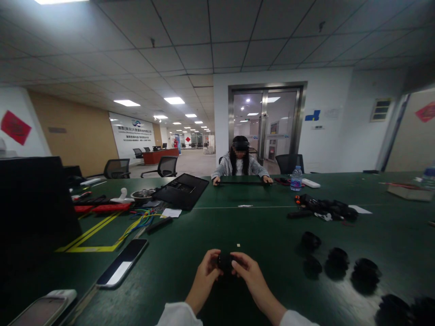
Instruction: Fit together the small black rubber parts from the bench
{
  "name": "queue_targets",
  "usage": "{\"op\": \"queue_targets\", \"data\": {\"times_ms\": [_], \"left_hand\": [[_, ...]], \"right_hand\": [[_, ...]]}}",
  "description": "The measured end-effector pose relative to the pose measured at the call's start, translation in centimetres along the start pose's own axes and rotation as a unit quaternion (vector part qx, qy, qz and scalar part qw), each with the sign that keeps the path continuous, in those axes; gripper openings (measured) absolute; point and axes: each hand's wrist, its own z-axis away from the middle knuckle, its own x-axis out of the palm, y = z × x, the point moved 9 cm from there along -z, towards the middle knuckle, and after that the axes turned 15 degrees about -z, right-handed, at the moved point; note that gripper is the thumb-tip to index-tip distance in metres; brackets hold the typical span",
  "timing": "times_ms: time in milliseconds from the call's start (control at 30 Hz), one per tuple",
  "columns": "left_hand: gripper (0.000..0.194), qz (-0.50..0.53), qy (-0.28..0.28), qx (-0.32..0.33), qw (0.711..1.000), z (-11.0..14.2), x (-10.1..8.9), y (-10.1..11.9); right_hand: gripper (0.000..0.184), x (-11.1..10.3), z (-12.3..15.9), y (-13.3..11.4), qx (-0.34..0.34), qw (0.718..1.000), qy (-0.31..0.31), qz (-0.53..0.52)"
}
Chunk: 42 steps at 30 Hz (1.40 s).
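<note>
Both my hands meet low in the middle of the view over the green table (238, 226). My left hand (203, 278) and my right hand (250, 274) each pinch one side of a small round black part (224, 261), held just above the tabletop. Both hands' fingers are curled round it. White sleeve cuffs show at the bottom edge. To the right lie several more round black parts (338, 257) on the table, apart from my hands.
A phone (122, 268) lies left of my hands and another device (42, 310) at the bottom left. Coloured cables (141, 222), a black tray (181, 190) and tools lie further left. Across the table sits another person (240, 164), hands on a long black strip, beside a water bottle (296, 178).
</note>
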Motion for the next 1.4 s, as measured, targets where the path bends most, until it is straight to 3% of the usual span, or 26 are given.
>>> {"op": "queue_targets", "data": {"times_ms": [233,967,1233,1400], "left_hand": [[0.03,-0.023,-0.002,0.009,1.0,-0.2,0.3,-0.2],[0.038,-0.072,0.029,-0.014,0.997,-0.2,-0.7,-0.3],[0.036,-0.038,0.048,-0.021,0.998,-0.1,-0.8,-0.2],[0.033,-0.044,0.055,-0.012,0.997,0.0,-0.9,0.3]], "right_hand": [[0.037,0.0,0.2,-0.4,0.01,1.0,0.007,-0.008],[0.032,0.8,0.9,-1.2,0.039,0.999,-0.007,-0.005],[0.03,1.0,0.2,-0.3,0.005,0.998,-0.053,0.025],[0.028,1.0,0.6,-0.3,0.018,0.997,-0.062,0.033]]}}
